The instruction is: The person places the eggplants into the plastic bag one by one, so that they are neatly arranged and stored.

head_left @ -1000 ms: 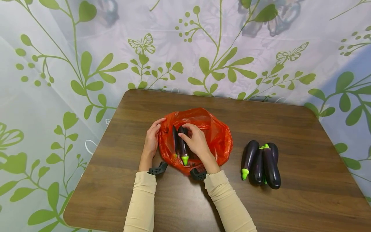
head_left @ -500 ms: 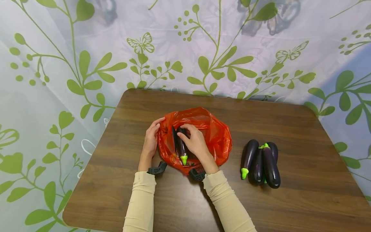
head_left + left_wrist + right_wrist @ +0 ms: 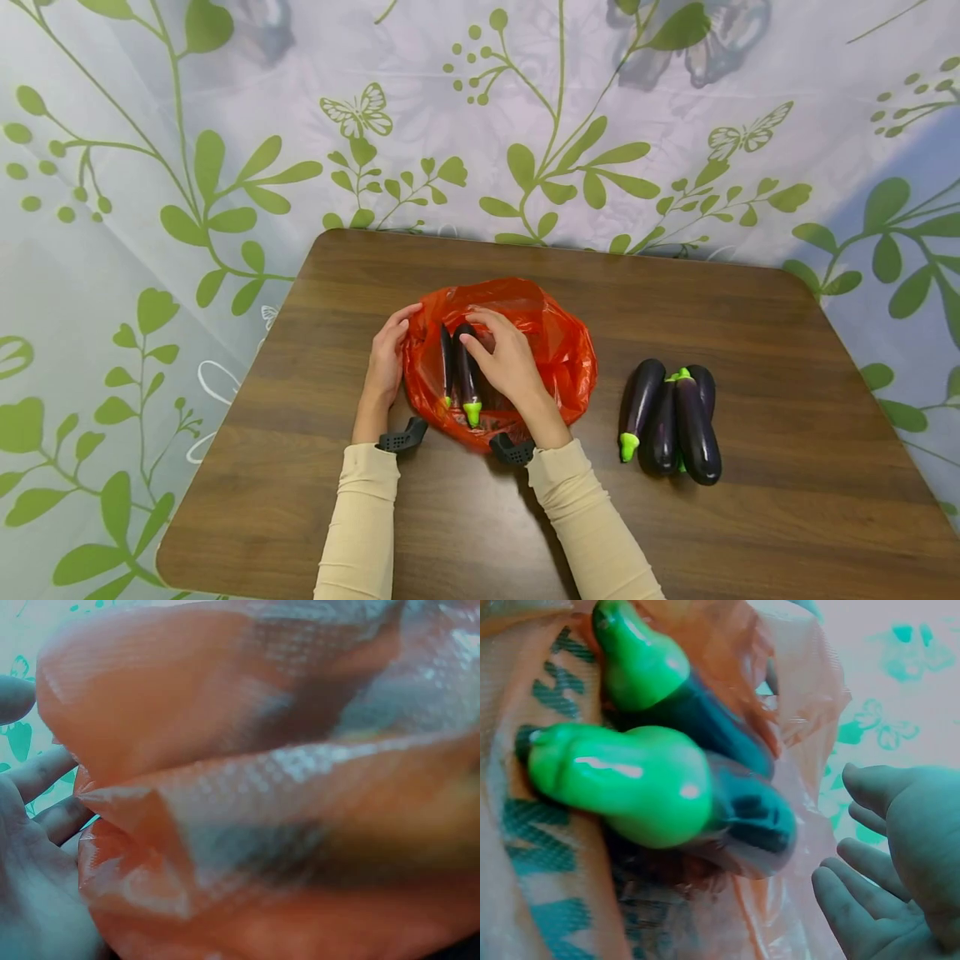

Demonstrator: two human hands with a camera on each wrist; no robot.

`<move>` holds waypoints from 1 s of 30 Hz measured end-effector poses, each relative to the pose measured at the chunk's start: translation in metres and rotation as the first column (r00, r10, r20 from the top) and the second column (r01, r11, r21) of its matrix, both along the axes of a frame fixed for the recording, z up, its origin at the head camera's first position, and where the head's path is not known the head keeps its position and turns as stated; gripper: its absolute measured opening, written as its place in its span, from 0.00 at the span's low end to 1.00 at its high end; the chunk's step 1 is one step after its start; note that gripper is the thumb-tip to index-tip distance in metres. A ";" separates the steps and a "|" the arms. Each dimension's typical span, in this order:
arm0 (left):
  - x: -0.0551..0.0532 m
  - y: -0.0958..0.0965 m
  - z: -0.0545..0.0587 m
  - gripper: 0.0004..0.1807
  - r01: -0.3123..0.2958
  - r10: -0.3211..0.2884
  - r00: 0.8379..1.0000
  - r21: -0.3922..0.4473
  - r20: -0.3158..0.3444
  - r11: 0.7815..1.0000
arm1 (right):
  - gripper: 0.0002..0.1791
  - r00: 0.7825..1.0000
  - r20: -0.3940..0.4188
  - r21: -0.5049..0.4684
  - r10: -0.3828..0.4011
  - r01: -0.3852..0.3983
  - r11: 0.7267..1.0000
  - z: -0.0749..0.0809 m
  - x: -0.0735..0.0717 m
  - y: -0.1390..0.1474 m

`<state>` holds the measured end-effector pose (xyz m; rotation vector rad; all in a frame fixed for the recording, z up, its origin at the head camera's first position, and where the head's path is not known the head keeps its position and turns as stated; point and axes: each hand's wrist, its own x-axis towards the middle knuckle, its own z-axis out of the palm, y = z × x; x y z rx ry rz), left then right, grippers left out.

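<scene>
Two dark purple eggplants with bright green caps lie side by side inside a red plastic bag (image 3: 573, 350) with its mouth spread wide. In the head view the nearer-to-middle eggplant (image 3: 467, 375) is fully seen, while the left eggplant (image 3: 447, 367) shows as a narrow strip. My left hand (image 3: 386, 367) rests against the bag's left side from outside, fingers loosely bent along the plastic. Over the bag's opening hovers my right hand (image 3: 510, 360), thumb and fingers apart. The right wrist view has this right hand (image 3: 892, 862) beside the eggplants with a gap between.
To the right of the bag, several more eggplants (image 3: 697, 429) lie in a close group on the brown wooden table (image 3: 810, 375). A curtain (image 3: 570, 133) with green leaves and butterflies hangs behind the table. Each wrist wears a black mount.
My right fingers and thumb have come off the eggplant's upper end and spread apart. The left hand keeps its place at the bag. The head view has shifted slightly.
</scene>
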<state>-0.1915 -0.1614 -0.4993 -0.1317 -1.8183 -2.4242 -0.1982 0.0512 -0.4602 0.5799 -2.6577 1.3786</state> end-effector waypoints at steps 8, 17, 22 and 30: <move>0.000 0.000 -0.002 0.26 0.009 -0.009 1.000 -0.009 0.008 1.000 | 0.22 1.000 0.000 -0.033 -0.007 0.007 0.999 0.012 0.007 0.002; 0.000 0.001 0.000 0.26 0.000 0.000 1.000 0.003 -0.005 1.000 | 0.19 0.999 -0.039 -0.082 -0.008 0.005 0.997 0.029 0.011 0.006; 0.001 0.001 0.000 0.26 -0.004 0.004 1.000 0.008 -0.006 1.000 | 0.18 0.999 -0.041 -0.092 -0.008 0.004 0.996 0.036 0.014 0.008; 0.001 0.001 0.001 0.26 0.003 -0.003 1.000 0.006 0.006 1.000 | 0.17 0.997 -0.075 -0.075 -0.013 0.008 0.997 0.042 0.018 0.011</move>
